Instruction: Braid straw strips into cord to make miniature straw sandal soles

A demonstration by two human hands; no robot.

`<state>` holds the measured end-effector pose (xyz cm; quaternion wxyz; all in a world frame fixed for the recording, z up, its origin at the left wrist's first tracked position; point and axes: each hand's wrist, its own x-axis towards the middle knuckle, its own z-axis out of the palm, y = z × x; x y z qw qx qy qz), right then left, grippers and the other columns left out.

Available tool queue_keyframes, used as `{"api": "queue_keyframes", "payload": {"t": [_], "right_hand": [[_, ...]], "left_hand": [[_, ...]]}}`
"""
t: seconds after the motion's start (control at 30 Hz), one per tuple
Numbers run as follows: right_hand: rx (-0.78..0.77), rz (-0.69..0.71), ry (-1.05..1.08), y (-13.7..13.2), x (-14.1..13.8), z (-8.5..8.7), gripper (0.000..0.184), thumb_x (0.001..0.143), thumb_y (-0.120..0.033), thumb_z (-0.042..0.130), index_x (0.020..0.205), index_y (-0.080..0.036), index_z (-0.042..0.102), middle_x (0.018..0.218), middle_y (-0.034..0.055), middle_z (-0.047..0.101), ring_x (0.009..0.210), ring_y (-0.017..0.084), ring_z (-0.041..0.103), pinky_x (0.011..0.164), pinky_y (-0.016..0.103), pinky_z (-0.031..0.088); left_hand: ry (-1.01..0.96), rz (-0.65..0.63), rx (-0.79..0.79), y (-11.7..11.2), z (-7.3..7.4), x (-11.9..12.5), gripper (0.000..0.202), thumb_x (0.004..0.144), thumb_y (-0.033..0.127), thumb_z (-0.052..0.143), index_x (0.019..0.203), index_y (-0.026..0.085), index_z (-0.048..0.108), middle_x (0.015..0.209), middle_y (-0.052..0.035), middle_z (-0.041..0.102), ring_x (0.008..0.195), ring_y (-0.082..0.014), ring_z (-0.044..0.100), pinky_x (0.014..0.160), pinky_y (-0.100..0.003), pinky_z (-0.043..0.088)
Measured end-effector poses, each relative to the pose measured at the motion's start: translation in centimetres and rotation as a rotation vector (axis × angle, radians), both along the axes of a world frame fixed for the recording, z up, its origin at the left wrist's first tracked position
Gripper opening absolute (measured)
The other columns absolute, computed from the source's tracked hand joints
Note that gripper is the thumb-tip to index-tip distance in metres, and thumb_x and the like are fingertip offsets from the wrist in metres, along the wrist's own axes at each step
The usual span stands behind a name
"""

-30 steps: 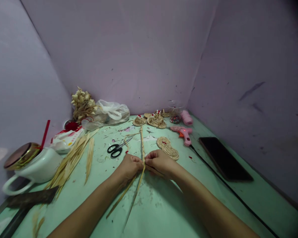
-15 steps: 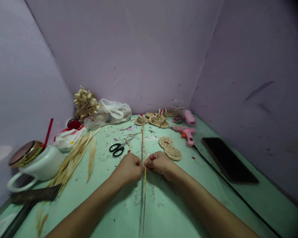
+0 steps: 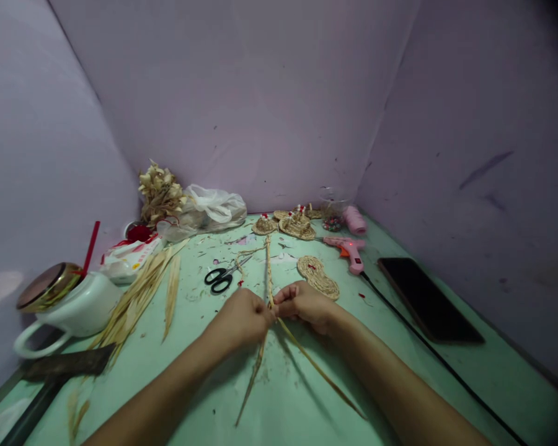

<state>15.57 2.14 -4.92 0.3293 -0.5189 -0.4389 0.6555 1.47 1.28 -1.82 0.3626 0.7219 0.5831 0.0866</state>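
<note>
Between my hands runs a thin braid of dried straw-coloured fibre (image 3: pixel 268 266), stretching away toward the back of the table. My left hand (image 3: pixel 245 314) pinches the near end of the braid, fingers closed. From the other side my right hand (image 3: pixel 304 306) pinches it too, the fingertips of both hands touching or nearly so. Two loose strands fan out toward me: a brownish one (image 3: pixel 251 385) slants left, and a longer yellowish one (image 3: pixel 323 370) slants right. Black-handled scissors (image 3: pixel 221 280) lie left of the braid. A coiled, sole-shaped braided piece (image 3: pixel 318 278) lies just beyond my right hand.
A pink glue gun (image 3: pixel 351 251) with a black cord (image 3: pixel 418 347) and a dark phone (image 3: pixel 428 300) lie right. Small braided hats (image 3: pixel 297 226) sit at the back. On the left are dried strips (image 3: pixel 137 291), a white cup (image 3: pixel 81 306) and a hammer-like tool (image 3: pixel 67 365).
The loose strands, hanging together in one line toward me before, are now spread apart left and right. My hands have shifted slightly and still pinch the braid.
</note>
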Motion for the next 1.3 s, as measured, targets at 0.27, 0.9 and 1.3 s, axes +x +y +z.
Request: {"api": "queue_keyframes", "payload": {"t": [0.27,0.9,1.3], "right_hand": [[0.008,0.079,0.049,0.1,0.5,-0.2,0.012,0.047,-0.012,0.06,0.058,-0.012,0.056,0.044,-0.0044,0.051,0.038,0.003,0.034,0.038,0.017,0.018],[0.253,0.192,-0.549,0.0,1.3,0.3,0.008,0.055,-0.018,0.057,0.056,-0.014,0.063,0.046,-0.0012,0.055,0.043,0.007,0.043,0.041,0.017,0.03],[0.064,0.137,-0.427,0.4,5.1,2.1,0.006,0.061,-0.017,0.058,0.061,-0.012,0.061,0.053,0.0009,0.059,0.045,0.008,0.049,0.044,0.018,0.037]], "left_hand": [[-0.621,0.193,-0.566,1.4,-1.5,0.0,0.013,0.061,0.024,0.055,0.063,0.01,0.055,0.053,-0.002,0.055,0.034,-0.006,0.044,0.032,-0.017,0.032],[-0.349,0.192,-0.195,1.0,-1.7,0.9,0.01,0.052,0.011,0.045,0.041,0.013,0.047,0.033,0.0062,0.03,0.035,-0.0035,0.02,0.037,-0.02,0.013],[-0.407,0.225,-0.297,1.1,-1.6,0.6,0.008,0.053,0.016,0.047,0.046,0.016,0.048,0.031,0.0076,0.031,0.027,-0.0045,0.018,0.032,-0.021,0.01]]}}
